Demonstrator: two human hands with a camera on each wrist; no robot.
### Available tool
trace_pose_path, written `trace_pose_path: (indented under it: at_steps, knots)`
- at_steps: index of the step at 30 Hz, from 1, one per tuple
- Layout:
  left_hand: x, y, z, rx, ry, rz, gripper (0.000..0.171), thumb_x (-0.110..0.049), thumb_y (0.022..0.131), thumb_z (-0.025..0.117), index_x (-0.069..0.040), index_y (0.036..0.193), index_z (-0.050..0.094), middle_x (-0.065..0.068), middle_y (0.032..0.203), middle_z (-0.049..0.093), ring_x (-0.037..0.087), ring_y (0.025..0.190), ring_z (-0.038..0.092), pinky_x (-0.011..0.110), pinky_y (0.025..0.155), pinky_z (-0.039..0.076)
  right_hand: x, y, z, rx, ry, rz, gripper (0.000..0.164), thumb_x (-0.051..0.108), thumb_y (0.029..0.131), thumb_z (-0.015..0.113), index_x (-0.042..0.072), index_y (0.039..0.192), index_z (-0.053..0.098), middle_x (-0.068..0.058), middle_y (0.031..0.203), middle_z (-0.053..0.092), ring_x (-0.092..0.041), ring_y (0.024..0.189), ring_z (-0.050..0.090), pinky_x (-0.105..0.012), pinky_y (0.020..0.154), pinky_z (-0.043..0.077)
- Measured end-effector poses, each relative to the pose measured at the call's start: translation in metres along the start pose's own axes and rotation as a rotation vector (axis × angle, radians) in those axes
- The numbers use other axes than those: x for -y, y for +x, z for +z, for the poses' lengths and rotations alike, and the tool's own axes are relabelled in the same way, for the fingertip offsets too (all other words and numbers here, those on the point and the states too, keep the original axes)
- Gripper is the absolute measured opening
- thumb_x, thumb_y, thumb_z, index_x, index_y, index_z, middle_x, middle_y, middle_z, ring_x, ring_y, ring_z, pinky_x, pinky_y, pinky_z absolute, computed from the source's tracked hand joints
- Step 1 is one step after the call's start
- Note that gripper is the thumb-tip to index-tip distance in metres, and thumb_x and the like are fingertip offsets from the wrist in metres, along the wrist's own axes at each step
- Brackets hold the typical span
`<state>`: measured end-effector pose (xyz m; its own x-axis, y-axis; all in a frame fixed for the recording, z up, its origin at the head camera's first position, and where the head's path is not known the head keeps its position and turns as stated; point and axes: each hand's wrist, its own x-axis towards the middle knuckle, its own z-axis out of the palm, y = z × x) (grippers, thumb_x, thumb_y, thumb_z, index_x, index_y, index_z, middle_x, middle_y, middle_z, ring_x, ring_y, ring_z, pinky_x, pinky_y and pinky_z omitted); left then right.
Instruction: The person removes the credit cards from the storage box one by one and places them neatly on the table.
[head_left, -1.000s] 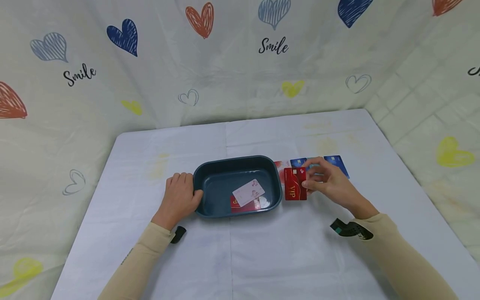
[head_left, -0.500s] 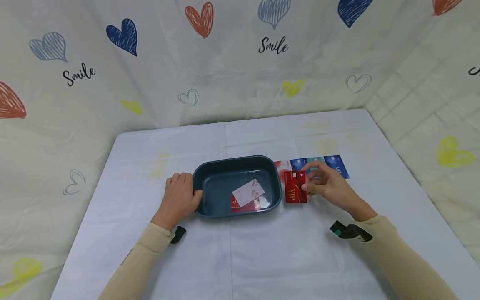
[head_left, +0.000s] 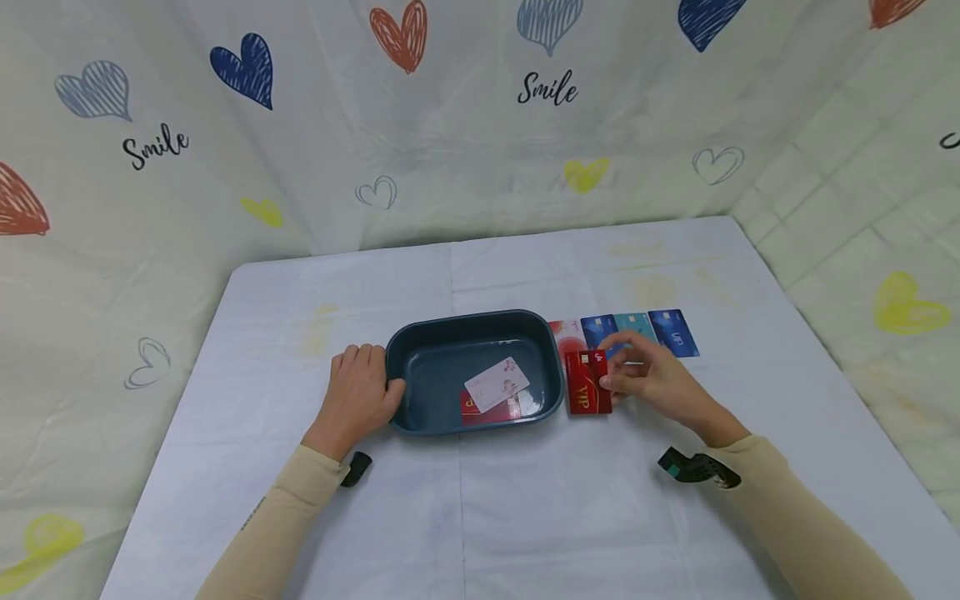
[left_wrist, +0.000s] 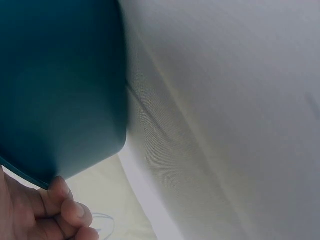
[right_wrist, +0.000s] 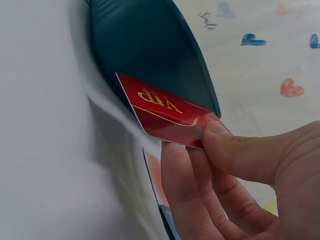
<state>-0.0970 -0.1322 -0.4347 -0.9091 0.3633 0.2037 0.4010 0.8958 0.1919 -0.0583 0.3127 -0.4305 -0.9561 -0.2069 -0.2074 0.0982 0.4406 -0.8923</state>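
Note:
My right hand (head_left: 647,377) pinches a red VIP card (head_left: 587,392) by its right edge, thumb on the printed face and fingers behind. In the right wrist view the card (right_wrist: 165,112) is tilted, close beside the outer wall of a dark teal tray (right_wrist: 145,47). At the tray's left end, my left hand (head_left: 362,387) grips the rim, its thumb over the edge; the left wrist view has curled fingers (left_wrist: 75,212) just under the rim. Inside the tray (head_left: 442,333), a white card with a pink pattern (head_left: 491,387) lies partly over another red card (head_left: 471,414).
Right of the tray, several cards lie in a row: a pink-and-white one (head_left: 567,335), a blue one (head_left: 597,327), a teal one (head_left: 634,323) and a dark blue one (head_left: 673,332). A white cloth (head_left: 525,517) covers the table; a heart-patterned curtain (head_left: 465,125) hangs behind.
My right hand has drawn the red VIP card a little toward me, uncovering more of the teal and blue cards behind. The left hand and tray stay in place.

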Motion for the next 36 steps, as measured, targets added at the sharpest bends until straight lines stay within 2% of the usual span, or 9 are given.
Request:
trace_pose_path:
  at_steps: [7,18,23,30,36]
  knots:
    - [0.002,0.0,0.003,-0.006,0.001,0.001,0.017,-0.02,0.091,0.053,-0.004,0.086,0.051,0.011,0.078,0.046,0.03,0.078,0.04,0.046,0.081,0.036,-0.004,-0.001,0.002,0.01,-0.002,-0.006,0.049,0.013,0.094,0.074,0.01,0.136,0.05,-0.021,0.107,0.062,-0.019,0.081,0.074,-0.031,0.073,0.063]
    - [0.001,0.0,0.002,-0.011,-0.005,-0.003,0.017,-0.02,0.091,0.054,-0.004,0.086,0.051,0.011,0.078,0.046,0.03,0.077,0.039,0.045,0.08,0.035,-0.012,0.002,0.007,0.014,-0.014,0.018,0.046,0.013,0.094,0.074,0.012,0.134,0.052,-0.019,0.107,0.063,-0.024,0.086,0.074,-0.032,0.073,0.063]
    - [0.001,0.0,0.002,-0.007,-0.003,-0.005,0.017,-0.02,0.091,0.053,-0.003,0.087,0.052,0.011,0.078,0.047,0.03,0.077,0.04,0.046,0.08,0.036,-0.014,0.001,0.008,0.016,-0.041,0.016,0.048,0.014,0.094,0.074,0.008,0.136,0.052,-0.018,0.107,0.065,-0.023,0.089,0.073,-0.031,0.073,0.063]
    - [0.0,0.001,0.002,-0.006,-0.012,-0.006,0.017,-0.019,0.091,0.055,-0.003,0.088,0.052,0.012,0.079,0.048,0.03,0.078,0.04,0.046,0.081,0.036,-0.014,0.004,0.009,0.014,-0.076,0.066,0.048,0.017,0.093,0.075,0.011,0.136,0.054,-0.015,0.106,0.068,-0.024,0.091,0.073,-0.031,0.075,0.063]
    - [0.0,0.001,0.001,-0.006,-0.022,-0.004,0.016,-0.018,0.09,0.055,-0.003,0.087,0.052,0.011,0.078,0.047,0.03,0.078,0.039,0.046,0.081,0.035,-0.014,0.003,0.01,0.005,-0.121,0.076,0.049,0.019,0.093,0.075,0.011,0.138,0.056,-0.013,0.106,0.071,-0.021,0.089,0.073,-0.03,0.075,0.062]
